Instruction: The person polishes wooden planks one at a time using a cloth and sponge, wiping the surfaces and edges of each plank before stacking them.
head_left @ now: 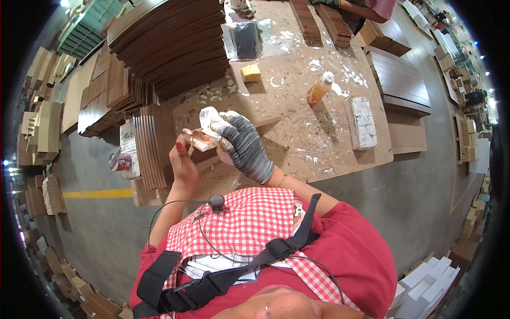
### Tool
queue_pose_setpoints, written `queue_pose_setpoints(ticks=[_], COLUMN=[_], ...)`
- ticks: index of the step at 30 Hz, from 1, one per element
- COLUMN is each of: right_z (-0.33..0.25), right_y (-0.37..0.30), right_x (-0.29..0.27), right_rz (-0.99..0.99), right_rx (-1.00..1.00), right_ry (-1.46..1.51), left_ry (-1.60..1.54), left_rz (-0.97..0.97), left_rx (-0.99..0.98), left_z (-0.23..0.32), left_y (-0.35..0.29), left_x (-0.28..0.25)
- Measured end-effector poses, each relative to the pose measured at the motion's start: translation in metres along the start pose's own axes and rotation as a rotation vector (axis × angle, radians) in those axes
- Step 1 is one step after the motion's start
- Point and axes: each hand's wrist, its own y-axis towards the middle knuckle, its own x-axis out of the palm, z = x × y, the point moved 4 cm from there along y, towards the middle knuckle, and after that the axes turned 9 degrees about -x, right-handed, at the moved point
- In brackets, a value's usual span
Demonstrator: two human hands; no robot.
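Note:
My left hand (181, 158) is bare and grips a small brown wooden piece (201, 139) from below, its end stained with glue. My right hand (241, 146), in a grey striped glove, presses a crumpled white rag (208, 118) against the top of that piece. Both hands meet over the front left part of the glue-spattered workbench (297, 133). Most of the wooden piece is hidden by the rag and fingers.
On the bench stand an orange glue bottle (319, 89), a yellow sponge (251, 73), a white-crusted block (362, 121) and a dark tray (246, 38). Stacks of dark wood panels (170, 48) lie at left. Another person (366, 9) works at the far end.

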Motion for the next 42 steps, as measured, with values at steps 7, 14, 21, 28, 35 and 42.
queue_pose_setpoints(ticks=[7, 14, 21, 28, 35, 42], right_z=[-0.015, 0.05, 0.108, 0.115, 0.082, 0.094], right_y=[0.02, -0.041, -0.107, -0.149, -0.135, -0.085], right_x=[0.012, 0.008, -0.029, -0.036, -0.05, -0.058], right_rz=[0.148, 0.314, 0.193, 0.15, -0.018, 0.04], right_rx=[-0.028, 0.226, 0.306, 0.403, 0.376, 0.393], right_ry=[0.171, -0.014, 0.005, -0.105, -0.036, 0.052], left_ry=[-0.348, 0.218, 0.207, 0.398, -0.781, -0.841], left_rz=[-0.139, -0.11, -0.023, -0.066, 0.126, -0.02], left_rx=[-0.342, -0.027, 0.084, -0.007, -0.885, -1.1], left_z=[0.003, 0.044, 0.057, 0.016, -0.039, -0.067], left_y=[0.017, 0.019, 0.024, 0.034, -0.003, -0.03], left_x=[0.014, 0.021, 0.025, 0.007, -0.006, -0.021])
